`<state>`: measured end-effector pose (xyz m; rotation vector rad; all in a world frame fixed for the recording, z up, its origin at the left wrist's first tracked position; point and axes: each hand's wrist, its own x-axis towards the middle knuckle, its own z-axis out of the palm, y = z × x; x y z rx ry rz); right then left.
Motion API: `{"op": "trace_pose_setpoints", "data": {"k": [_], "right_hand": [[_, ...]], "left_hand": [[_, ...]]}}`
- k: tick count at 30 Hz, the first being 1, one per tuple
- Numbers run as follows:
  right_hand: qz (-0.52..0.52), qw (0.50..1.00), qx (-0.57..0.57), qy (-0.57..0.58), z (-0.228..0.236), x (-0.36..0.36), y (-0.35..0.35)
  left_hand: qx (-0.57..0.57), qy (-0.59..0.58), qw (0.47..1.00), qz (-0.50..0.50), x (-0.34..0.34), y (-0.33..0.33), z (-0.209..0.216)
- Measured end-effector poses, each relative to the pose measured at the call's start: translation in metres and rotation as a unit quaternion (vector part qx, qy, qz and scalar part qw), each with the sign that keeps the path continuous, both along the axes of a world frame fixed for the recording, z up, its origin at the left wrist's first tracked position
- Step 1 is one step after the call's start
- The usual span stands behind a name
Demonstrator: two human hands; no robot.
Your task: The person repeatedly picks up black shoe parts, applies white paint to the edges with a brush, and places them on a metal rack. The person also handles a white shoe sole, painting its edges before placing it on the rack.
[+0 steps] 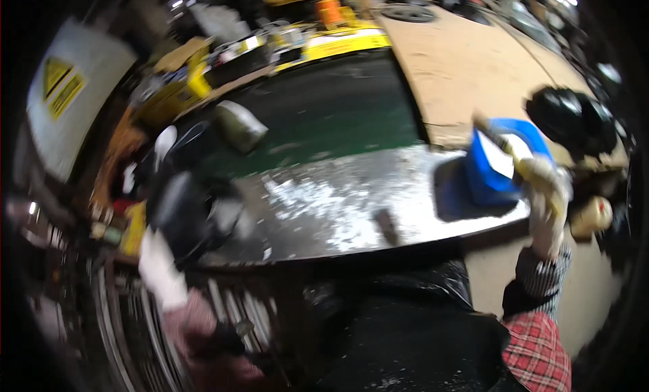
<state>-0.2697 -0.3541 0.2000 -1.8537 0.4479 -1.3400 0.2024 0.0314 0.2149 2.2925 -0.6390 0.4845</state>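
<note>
My right hand (pixel 549 189), in a pale glove, is closed round what looks like a paintbrush (pixel 501 140), its brownish tip pointing up and left. The brush is over a blue plastic tub (pixel 485 179) with something white at its opening. At the left end of the bench, my left hand (pixel 161 267), gloved in white, grips the near side of a large, glossy black rounded object (pixel 177 213). Motion blur hides its exact kind and my left fingertips. A small dark block (pixel 387 226) lies near the bench's front edge.
The metal bench top (pixel 297 240) has white smears, with a dark green surface behind it. An olive-and-white roll-like object (pixel 241 126) lies there. A brown board (pixel 460 67) is at the back right, near a black plastic bag (pixel 574 118). A yellowish container (pixel 592 216) stands beyond my right wrist.
</note>
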Motion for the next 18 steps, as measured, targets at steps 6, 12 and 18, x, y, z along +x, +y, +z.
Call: {"op": "trace_pose_setpoints", "data": {"k": [6, 12, 18], "right_hand": [[-0.190, 0.967, 0.047, 0.164, 0.024, -0.046, -0.065], [-0.253, 0.960, -0.030, 0.117, 0.008, -0.078, -0.055], [-0.247, 0.938, -0.174, 0.169, -0.011, -0.078, -0.013]], "left_hand": [[-0.338, 0.387, 0.805, -0.298, -0.050, -0.004, -0.049], [-0.189, 0.459, 0.857, -0.140, -0.173, -0.118, -0.071], [-0.340, 0.586, 0.675, -0.292, -0.204, -0.114, -0.105]]}}
